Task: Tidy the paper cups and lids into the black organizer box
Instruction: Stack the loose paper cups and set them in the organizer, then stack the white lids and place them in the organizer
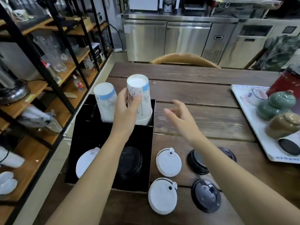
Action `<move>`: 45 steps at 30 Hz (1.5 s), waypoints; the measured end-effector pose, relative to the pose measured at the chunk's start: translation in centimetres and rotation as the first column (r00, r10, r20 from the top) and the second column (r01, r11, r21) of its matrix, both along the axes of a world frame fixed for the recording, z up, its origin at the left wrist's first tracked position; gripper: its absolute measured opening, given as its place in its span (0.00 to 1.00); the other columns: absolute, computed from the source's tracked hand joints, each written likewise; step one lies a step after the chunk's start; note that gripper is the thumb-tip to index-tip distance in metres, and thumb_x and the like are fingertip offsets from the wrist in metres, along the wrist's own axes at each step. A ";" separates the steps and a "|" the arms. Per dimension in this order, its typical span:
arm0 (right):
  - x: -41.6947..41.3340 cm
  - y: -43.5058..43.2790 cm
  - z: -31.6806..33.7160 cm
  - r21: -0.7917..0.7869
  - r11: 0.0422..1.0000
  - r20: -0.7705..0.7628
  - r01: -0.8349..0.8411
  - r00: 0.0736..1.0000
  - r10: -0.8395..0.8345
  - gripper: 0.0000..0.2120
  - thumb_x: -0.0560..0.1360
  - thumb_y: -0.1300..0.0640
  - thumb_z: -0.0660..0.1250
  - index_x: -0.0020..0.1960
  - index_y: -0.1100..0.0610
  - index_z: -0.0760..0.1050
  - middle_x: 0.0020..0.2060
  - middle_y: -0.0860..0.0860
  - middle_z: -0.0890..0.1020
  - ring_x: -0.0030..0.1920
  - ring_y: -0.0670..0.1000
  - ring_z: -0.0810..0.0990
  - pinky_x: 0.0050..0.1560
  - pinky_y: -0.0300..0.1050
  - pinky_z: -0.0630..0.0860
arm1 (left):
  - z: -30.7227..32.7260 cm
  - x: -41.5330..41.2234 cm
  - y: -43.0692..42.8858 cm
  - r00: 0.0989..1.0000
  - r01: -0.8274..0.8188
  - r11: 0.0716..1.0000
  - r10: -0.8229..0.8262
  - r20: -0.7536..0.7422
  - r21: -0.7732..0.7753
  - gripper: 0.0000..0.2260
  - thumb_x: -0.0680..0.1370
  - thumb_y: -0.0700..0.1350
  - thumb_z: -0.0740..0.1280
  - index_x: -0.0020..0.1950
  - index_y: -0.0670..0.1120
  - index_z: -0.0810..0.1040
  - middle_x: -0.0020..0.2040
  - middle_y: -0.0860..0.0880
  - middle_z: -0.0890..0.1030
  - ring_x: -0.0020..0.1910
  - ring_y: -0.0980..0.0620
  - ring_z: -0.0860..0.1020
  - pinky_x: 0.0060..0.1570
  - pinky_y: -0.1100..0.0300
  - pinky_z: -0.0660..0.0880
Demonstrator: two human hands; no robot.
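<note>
The black organizer box (84, 133) sits at the wooden table's left edge. Two stacks of upside-down white paper cups stand in its far compartments. My left hand (125, 111) grips the right stack (142, 96); the left stack (105, 101) stands beside it. In the box's near part lie a white lid (86, 161) and a black lid (129, 159). My right hand (180, 116) hovers open over the table, to the right of the box. On the table lie two white lids (168, 162) (162, 195) and two black lids (197, 161) (206, 195).
A white tray (253, 120) with green and brown lidded jars and a red container sits at the right. A wooden chair back (185, 58) stands beyond the table. Shelving with glassware lines the left side; steel counters stand behind.
</note>
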State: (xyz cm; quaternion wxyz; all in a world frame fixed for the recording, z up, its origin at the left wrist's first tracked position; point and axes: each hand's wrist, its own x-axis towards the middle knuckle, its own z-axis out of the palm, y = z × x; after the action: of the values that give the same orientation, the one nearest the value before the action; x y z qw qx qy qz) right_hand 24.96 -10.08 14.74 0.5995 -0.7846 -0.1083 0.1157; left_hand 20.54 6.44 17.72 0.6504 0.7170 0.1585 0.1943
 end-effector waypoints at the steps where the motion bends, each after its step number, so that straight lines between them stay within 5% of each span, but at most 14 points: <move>1: -0.6 -0.6 -0.5 -0.002 1.000 0.003 0.029 1.000 -0.028 0.27 0.75 0.46 0.64 0.71 0.50 0.60 0.57 0.49 0.76 0.51 0.40 0.76 0.42 0.30 0.73 | -0.2 -0.5 -0.3 1.000 0.003 0.999 -0.003 -0.001 0.043 0.26 0.74 0.54 0.65 0.69 0.48 0.68 0.64 0.53 0.75 0.62 0.60 0.73 0.61 0.63 0.71; 4: -2.2 -2.4 -2.2 -0.049 0.997 -0.016 0.065 0.998 -0.066 0.25 0.75 0.45 0.64 0.69 0.50 0.64 0.51 0.42 0.76 0.52 0.41 0.75 0.53 0.42 0.72 | -1.1 -2.6 -2.2 0.999 0.000 0.981 0.007 -0.034 0.195 0.29 0.75 0.54 0.65 0.73 0.48 0.63 0.71 0.53 0.68 0.68 0.60 0.66 0.66 0.61 0.62; 8: -3.7 -3.9 -4.4 -0.100 0.994 -0.055 0.039 0.998 -0.044 0.23 0.75 0.48 0.64 0.67 0.53 0.66 0.50 0.42 0.75 0.53 0.44 0.75 0.55 0.43 0.71 | -3.2 -6.3 -5.2 0.996 0.036 0.934 -0.004 -0.092 0.356 0.27 0.77 0.50 0.65 0.74 0.47 0.61 0.66 0.58 0.64 0.66 0.64 0.61 0.65 0.66 0.57; 12: -5.3 -5.0 -6.2 -0.155 0.985 -0.118 -0.074 0.991 0.056 0.20 0.76 0.49 0.64 0.65 0.56 0.69 0.50 0.47 0.76 0.51 0.47 0.75 0.51 0.41 0.69 | -6.7 -10.0 -7.9 0.983 0.091 0.891 -0.010 -0.181 0.445 0.28 0.75 0.55 0.63 0.73 0.47 0.64 0.72 0.50 0.67 0.71 0.55 0.64 0.70 0.57 0.61; 18: -8.8 -7.0 -9.3 -0.343 0.873 -0.248 -0.347 0.930 0.272 0.20 0.78 0.49 0.61 0.65 0.59 0.69 0.53 0.52 0.76 0.51 0.50 0.74 0.47 0.42 0.69 | -12.5 -15.3 -12.1 0.917 0.000 0.877 0.191 -0.349 0.481 0.18 0.75 0.47 0.66 0.64 0.45 0.73 0.61 0.49 0.74 0.61 0.49 0.72 0.62 0.52 0.70; 21: -10.0 -7.1 -11.1 -0.403 0.814 -0.258 -0.419 0.905 0.338 0.06 0.77 0.52 0.62 0.42 0.49 0.74 0.39 0.48 0.74 0.42 0.48 0.73 0.39 0.35 0.71 | -13.8 -16.5 -13.4 0.863 0.005 0.833 0.276 -0.423 0.553 0.16 0.75 0.46 0.67 0.62 0.46 0.73 0.61 0.50 0.75 0.62 0.48 0.72 0.60 0.55 0.69; 23: -10.4 -6.9 -12.2 -0.473 0.746 -0.284 -0.468 0.883 0.374 0.13 0.76 0.49 0.63 0.34 0.47 0.65 0.43 0.48 0.71 0.48 0.49 0.70 0.45 0.39 0.70 | -14.4 -16.8 -13.9 0.821 0.116 0.795 0.260 -0.508 0.595 0.20 0.77 0.50 0.64 0.68 0.49 0.68 0.67 0.52 0.72 0.66 0.50 0.68 0.63 0.56 0.66; 25: -10.8 -6.6 -12.9 -0.564 0.663 -0.292 -0.492 0.870 0.397 0.11 0.75 0.46 0.62 0.39 0.52 0.71 0.58 0.52 0.70 0.61 0.55 0.66 0.60 0.51 0.68 | -15.2 -17.1 -14.3 0.749 0.258 0.786 0.204 -0.630 0.561 0.27 0.78 0.53 0.62 0.74 0.50 0.58 0.76 0.52 0.59 0.73 0.49 0.60 0.68 0.53 0.62; 28: -11.7 -6.4 -12.7 -0.633 0.601 -0.293 -0.488 0.870 0.398 0.21 0.75 0.45 0.62 0.62 0.57 0.71 0.70 0.52 0.62 0.69 0.56 0.59 0.67 0.53 0.61 | -15.9 -17.7 -14.9 0.680 0.362 0.802 0.121 -0.723 0.475 0.32 0.78 0.50 0.62 0.77 0.52 0.47 0.79 0.51 0.42 0.76 0.44 0.51 0.72 0.49 0.58; 31: -12.5 -6.4 -12.9 -0.615 0.662 -0.246 -0.429 0.902 0.356 0.18 0.72 0.48 0.67 0.56 0.58 0.69 0.61 0.53 0.68 0.60 0.54 0.66 0.59 0.50 0.66 | -16.0 -17.6 -15.3 0.723 0.252 0.864 0.132 -0.678 0.437 0.31 0.77 0.44 0.65 0.76 0.51 0.53 0.78 0.49 0.47 0.75 0.46 0.53 0.69 0.54 0.63; 33: -12.8 -6.6 -13.0 -0.498 0.784 -0.257 -0.371 0.926 0.275 0.15 0.71 0.53 0.69 0.49 0.57 0.66 0.52 0.53 0.71 0.51 0.53 0.69 0.49 0.47 0.69 | -15.8 -17.4 -15.4 0.731 0.170 0.895 0.165 -0.662 0.412 0.32 0.74 0.44 0.69 0.75 0.50 0.57 0.76 0.49 0.56 0.72 0.48 0.59 0.64 0.56 0.65; 38: -12.1 -7.2 -12.9 -0.334 0.920 -0.291 -0.203 0.951 0.104 0.12 0.68 0.62 0.70 0.47 0.57 0.69 0.51 0.57 0.75 0.52 0.56 0.74 0.45 0.46 0.71 | -14.9 -16.2 -15.6 0.780 0.141 0.904 0.149 -0.608 0.403 0.27 0.68 0.46 0.74 0.64 0.52 0.69 0.60 0.52 0.75 0.62 0.51 0.71 0.55 0.62 0.62; 42: -11.6 -7.3 -12.9 -0.284 0.941 -0.316 -0.183 0.945 0.088 0.10 0.68 0.64 0.70 0.46 0.57 0.71 0.50 0.57 0.74 0.46 0.53 0.74 0.39 0.42 0.72 | -14.7 -15.4 -15.5 0.708 0.109 0.958 0.113 -0.697 0.267 0.40 0.66 0.47 0.76 0.73 0.48 0.59 0.68 0.47 0.69 0.69 0.46 0.63 0.63 0.57 0.63; 45: -11.0 -7.3 -12.5 -0.173 0.978 -0.312 -0.117 0.948 0.058 0.10 0.66 0.67 0.72 0.44 0.62 0.73 0.47 0.61 0.78 0.45 0.58 0.78 0.41 0.50 0.78 | -14.3 -15.2 -15.5 0.712 0.030 0.982 0.110 -0.694 0.187 0.46 0.66 0.48 0.77 0.76 0.47 0.53 0.72 0.45 0.64 0.72 0.45 0.59 0.68 0.49 0.63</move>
State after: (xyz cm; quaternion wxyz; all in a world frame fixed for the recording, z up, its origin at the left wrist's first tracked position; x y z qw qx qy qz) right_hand 13.97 -17.34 2.24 0.5259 -0.8051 -0.0379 0.2717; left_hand 5.31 -9.02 3.46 0.4677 0.7905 0.3901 -0.0642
